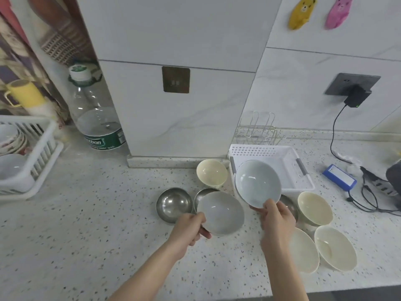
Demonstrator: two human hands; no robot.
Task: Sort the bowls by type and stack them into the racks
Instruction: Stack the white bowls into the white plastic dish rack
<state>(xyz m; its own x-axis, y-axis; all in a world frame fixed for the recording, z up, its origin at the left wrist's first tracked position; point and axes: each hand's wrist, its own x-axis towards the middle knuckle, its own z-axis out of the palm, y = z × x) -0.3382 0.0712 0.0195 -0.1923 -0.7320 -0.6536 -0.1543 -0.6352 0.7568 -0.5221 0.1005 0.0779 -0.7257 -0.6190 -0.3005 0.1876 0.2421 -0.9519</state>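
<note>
My left hand (191, 229) grips the near rim of a grey bowl (221, 211), held low over the counter. My right hand (275, 218) pinches the rim of a second grey bowl (257, 183), tilted up in front of the white basket (288, 157). A steel bowl (173, 204) sits on the counter to the left; another steel bowl (204, 193) is partly hidden behind the left grey bowl, and a third (288, 205) peeks out behind my right hand. Several cream bowls lie around: one at the back (211, 171) and three at the right (314, 208), (335, 246), (303, 249).
A white dish rack (43, 148) with bowls in it stands at the far left. A large water bottle (95, 111) stands by the pillar. A wire rack (258, 131) is behind the basket. A blue box (339, 178), cables and a plugged-in charger (355, 98) lie at the right.
</note>
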